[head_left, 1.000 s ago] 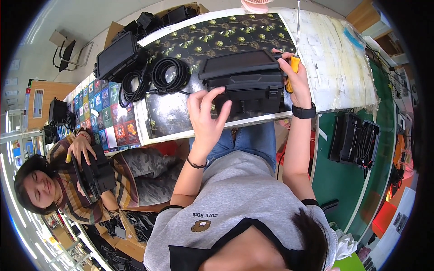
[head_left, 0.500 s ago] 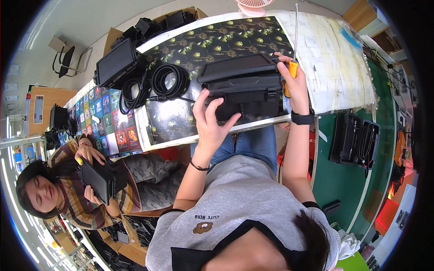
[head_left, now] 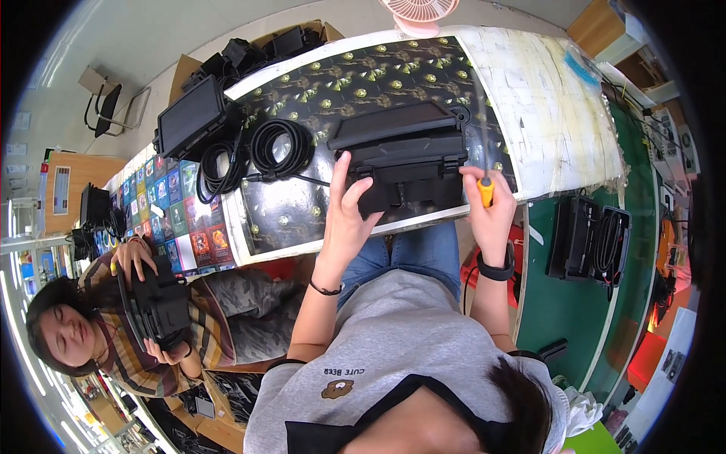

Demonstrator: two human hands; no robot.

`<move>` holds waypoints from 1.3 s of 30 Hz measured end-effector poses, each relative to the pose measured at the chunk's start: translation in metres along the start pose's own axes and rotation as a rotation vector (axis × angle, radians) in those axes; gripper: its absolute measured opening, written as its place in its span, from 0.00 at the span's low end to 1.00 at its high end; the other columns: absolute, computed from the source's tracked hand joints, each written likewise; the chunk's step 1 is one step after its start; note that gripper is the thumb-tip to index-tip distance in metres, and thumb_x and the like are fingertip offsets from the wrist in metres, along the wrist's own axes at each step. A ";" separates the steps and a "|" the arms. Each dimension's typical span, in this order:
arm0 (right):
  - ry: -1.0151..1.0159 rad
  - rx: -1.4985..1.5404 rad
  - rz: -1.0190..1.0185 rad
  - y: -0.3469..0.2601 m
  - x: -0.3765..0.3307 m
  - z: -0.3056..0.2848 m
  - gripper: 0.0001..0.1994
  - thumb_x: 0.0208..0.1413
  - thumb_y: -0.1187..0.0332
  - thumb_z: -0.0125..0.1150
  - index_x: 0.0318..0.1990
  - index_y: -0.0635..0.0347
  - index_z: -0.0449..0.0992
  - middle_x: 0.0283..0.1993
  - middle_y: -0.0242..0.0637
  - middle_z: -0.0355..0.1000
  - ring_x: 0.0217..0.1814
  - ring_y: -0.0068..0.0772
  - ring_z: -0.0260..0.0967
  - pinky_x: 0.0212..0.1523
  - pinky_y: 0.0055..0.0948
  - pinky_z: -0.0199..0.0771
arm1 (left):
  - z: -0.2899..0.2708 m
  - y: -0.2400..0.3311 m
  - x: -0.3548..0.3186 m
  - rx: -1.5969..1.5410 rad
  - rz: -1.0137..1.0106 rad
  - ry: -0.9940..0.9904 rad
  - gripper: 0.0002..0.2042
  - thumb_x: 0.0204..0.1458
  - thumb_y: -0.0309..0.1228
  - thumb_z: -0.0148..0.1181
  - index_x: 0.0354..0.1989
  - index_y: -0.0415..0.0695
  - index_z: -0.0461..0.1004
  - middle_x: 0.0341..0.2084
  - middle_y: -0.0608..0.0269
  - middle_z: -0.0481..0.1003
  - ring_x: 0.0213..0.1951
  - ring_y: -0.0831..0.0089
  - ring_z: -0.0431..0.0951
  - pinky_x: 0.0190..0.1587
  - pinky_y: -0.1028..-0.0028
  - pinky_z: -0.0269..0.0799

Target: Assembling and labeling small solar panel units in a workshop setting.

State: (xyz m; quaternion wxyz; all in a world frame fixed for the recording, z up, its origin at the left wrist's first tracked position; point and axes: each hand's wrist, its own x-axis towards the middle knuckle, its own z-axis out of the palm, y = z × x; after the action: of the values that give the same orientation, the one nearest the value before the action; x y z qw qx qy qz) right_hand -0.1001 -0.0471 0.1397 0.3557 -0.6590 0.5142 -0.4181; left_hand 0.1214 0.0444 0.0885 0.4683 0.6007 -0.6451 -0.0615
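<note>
Here the left hand (head_left: 349, 216) lies spread wide, fingers fanned, pressing on the near-left part of the black plastic case (head_left: 408, 163), which sits on the patterned table (head_left: 318, 83) near the picture's centre, toward twelve o'clock from the person's chest. The right hand (head_left: 488, 208) is closed narrow around a yellow-handled screwdriver (head_left: 485, 189) at the case's three o'clock corner; its shaft runs up along the case's right end, and the tip is too thin to make out.

The case looks rigid and fairly hefty, with a hinged lid propped behind and latches on its front wall; I judge it will not flex, so a flat palm on top or a grip at both short ends should steady it. Its smooth shell may slide on the glossy table cover.

Coiled black cables (head_left: 261, 151) lie at ten o'clock of the case, a second black unit (head_left: 189, 117) beyond them. At eight o'clock a seated co-worker (head_left: 136, 325) holds a similar dark case. What the open lid hides cannot be seen, and the pink fan (head_left: 417, 11) is cut off at the top.
</note>
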 end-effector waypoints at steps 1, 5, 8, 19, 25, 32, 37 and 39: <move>-0.006 -0.032 -0.035 -0.002 -0.001 0.001 0.07 0.58 0.68 0.63 0.39 0.62 0.80 0.31 0.37 0.72 0.30 0.31 0.70 0.34 0.29 0.67 | 0.000 0.000 0.002 -0.026 0.017 0.003 0.44 0.31 0.18 0.78 0.58 0.54 0.56 0.69 0.41 0.44 0.69 0.40 0.51 0.69 0.48 0.54; -0.207 0.376 0.161 0.011 0.004 -0.011 0.10 0.61 0.66 0.61 0.45 0.61 0.80 0.27 0.29 0.67 0.25 0.19 0.65 0.24 0.20 0.64 | -0.001 0.002 0.006 -0.082 0.036 0.020 0.42 0.33 0.17 0.76 0.57 0.54 0.57 0.68 0.41 0.46 0.69 0.40 0.53 0.69 0.49 0.54; -0.276 0.771 0.229 -0.001 0.009 -0.006 0.13 0.64 0.64 0.58 0.51 0.60 0.77 0.26 0.21 0.62 0.20 0.07 0.56 0.16 0.11 0.56 | -0.001 0.002 0.008 -0.067 0.040 0.040 0.41 0.33 0.18 0.76 0.56 0.52 0.58 0.68 0.43 0.50 0.68 0.42 0.54 0.69 0.51 0.55; 0.049 0.409 0.034 -0.025 0.064 0.004 0.08 0.64 0.64 0.59 0.41 0.60 0.76 0.29 0.25 0.72 0.23 0.09 0.60 0.22 0.13 0.59 | -0.006 0.010 0.017 0.039 -0.018 0.036 0.39 0.33 0.19 0.76 0.56 0.47 0.59 0.64 0.55 0.65 0.62 0.41 0.65 0.64 0.53 0.65; 0.212 -0.309 -0.428 -0.049 0.097 0.047 0.09 0.58 0.60 0.63 0.43 0.51 0.78 0.36 0.37 0.77 0.37 0.42 0.76 0.38 0.37 0.75 | -0.010 0.017 0.019 0.163 -0.032 0.043 0.40 0.32 0.23 0.77 0.57 0.48 0.62 0.61 0.59 0.69 0.60 0.45 0.69 0.61 0.54 0.66; 0.167 -0.439 -0.498 -0.035 0.093 0.055 0.10 0.55 0.66 0.64 0.45 0.48 0.75 0.33 0.34 0.76 0.36 0.41 0.76 0.33 0.35 0.74 | -0.048 0.031 0.066 0.467 0.115 -0.007 0.12 0.46 0.36 0.69 0.38 0.48 0.77 0.46 0.65 0.78 0.59 0.56 0.70 0.63 0.57 0.57; 0.102 -0.475 -0.511 -0.028 0.104 0.063 0.08 0.60 0.64 0.61 0.44 0.50 0.74 0.34 0.37 0.78 0.33 0.45 0.76 0.29 0.36 0.74 | -0.036 0.002 0.149 0.285 0.075 0.127 0.08 0.56 0.34 0.59 0.40 0.46 0.77 0.35 0.59 0.78 0.44 0.56 0.78 0.50 0.62 0.69; 0.105 -0.480 -0.512 -0.025 0.107 0.066 0.07 0.60 0.62 0.60 0.44 0.50 0.74 0.34 0.37 0.78 0.32 0.46 0.77 0.27 0.37 0.74 | -0.020 0.007 0.161 0.143 -0.064 -0.040 0.12 0.58 0.37 0.56 0.45 0.44 0.76 0.36 0.56 0.78 0.44 0.56 0.78 0.49 0.61 0.70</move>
State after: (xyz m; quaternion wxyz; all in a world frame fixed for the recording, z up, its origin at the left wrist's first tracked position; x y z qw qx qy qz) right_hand -0.0167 -0.1437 0.1555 0.0476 -0.8090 0.4333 -0.3943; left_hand 0.1553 -0.0779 0.1896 0.4091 0.6516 -0.6374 -0.0421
